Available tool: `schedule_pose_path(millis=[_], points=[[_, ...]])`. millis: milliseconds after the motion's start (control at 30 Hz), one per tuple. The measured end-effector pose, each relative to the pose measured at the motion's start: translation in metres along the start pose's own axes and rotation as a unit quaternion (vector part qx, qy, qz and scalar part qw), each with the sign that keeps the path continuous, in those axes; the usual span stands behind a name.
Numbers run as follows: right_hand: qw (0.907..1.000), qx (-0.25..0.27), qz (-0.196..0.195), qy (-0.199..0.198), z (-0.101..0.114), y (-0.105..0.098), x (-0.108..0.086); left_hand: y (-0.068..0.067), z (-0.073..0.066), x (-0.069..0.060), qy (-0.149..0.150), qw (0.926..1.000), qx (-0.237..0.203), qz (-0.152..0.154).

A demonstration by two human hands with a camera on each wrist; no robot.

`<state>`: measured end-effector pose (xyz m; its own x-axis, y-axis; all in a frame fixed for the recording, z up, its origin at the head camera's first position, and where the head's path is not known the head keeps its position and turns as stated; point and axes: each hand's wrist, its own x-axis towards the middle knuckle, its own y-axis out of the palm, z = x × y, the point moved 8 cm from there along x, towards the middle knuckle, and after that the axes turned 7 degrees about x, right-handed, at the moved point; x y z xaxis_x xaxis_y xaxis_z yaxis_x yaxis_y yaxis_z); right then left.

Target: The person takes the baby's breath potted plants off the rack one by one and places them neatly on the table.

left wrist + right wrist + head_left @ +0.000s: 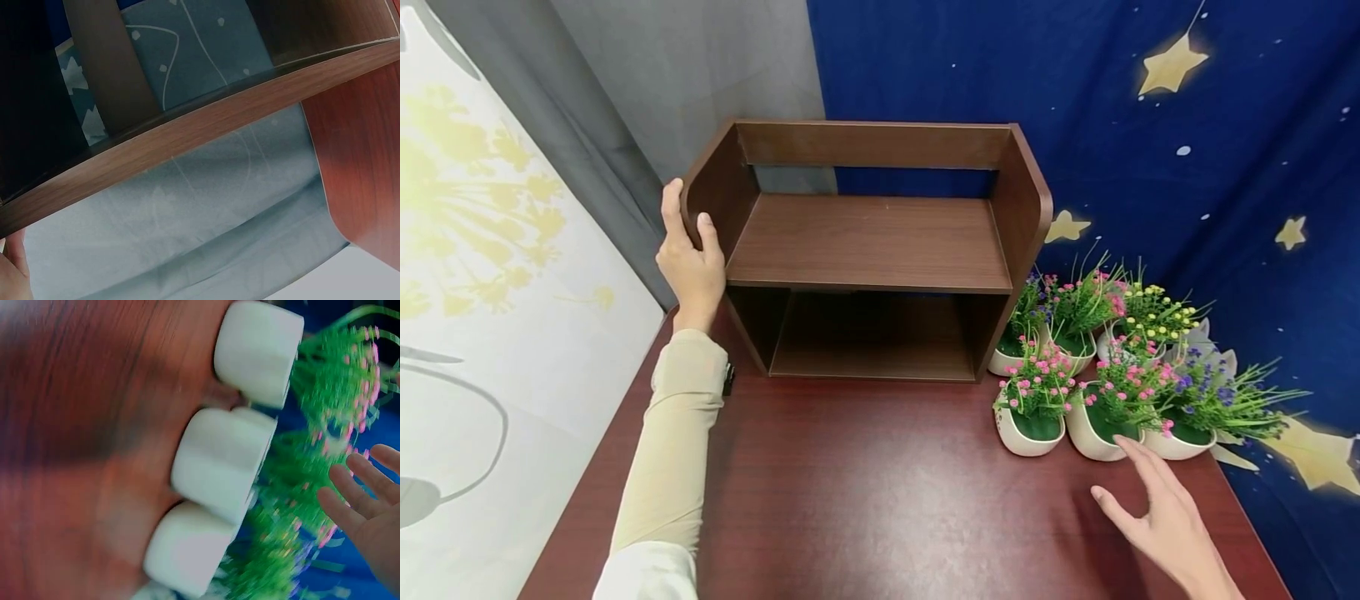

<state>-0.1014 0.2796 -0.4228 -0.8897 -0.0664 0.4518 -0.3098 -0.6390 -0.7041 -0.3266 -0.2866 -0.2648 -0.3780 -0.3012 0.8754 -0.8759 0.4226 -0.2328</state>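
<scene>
A dark brown two-tier wooden shelf (872, 242) stands on the reddish table (865, 492). At its left side panel, my left hand (691, 262) rests on the front edge, thumb on the inner face and fingers on the outer. The left wrist view shows only a bit of that hand (14, 269) beside the wood. My right hand (1168, 508), fingers spread and holding nothing, is in front of the potted plants. Closest to it are a white pot with pink flowers (1093, 429) and one with purple flowers (1180, 442); the right wrist view is blurred.
Several more potted plants crowd the shelf's right side, among them one with pink flowers (1030, 429) and one with yellow flowers (1157, 317). Behind hangs a blue curtain with stars (925, 58), beside a grey curtain (700, 67). A white patterned panel (497, 333) borders the table's left edge.
</scene>
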Motion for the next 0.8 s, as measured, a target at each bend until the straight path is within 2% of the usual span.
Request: schedule_pose_path(millis=[167, 367, 533, 800], points=[[0.9948, -0.01, 0.044, -0.091, 0.022, 0.012, 0.014, -0.001, 0.0, 0.001, -0.001, 1.0, 0.0, -0.003], [0.9772, -0.043, 0.078, -0.193, 0.044, 0.027, 0.027, 0.0, -0.001, 0.001, 0.001, 1.0, 0.0, 0.0], [0.9652, -0.077, 0.097, -0.23, 0.054, 0.034, 0.036, 0.0, -0.001, 0.001, 0.001, 1.0, 0.0, -0.001], [0.9444, -0.105, 0.145, -0.276, 0.062, 0.031, 0.055, 0.001, 0.0, 0.0, 0.001, 1.0, -0.001, 0.001]])
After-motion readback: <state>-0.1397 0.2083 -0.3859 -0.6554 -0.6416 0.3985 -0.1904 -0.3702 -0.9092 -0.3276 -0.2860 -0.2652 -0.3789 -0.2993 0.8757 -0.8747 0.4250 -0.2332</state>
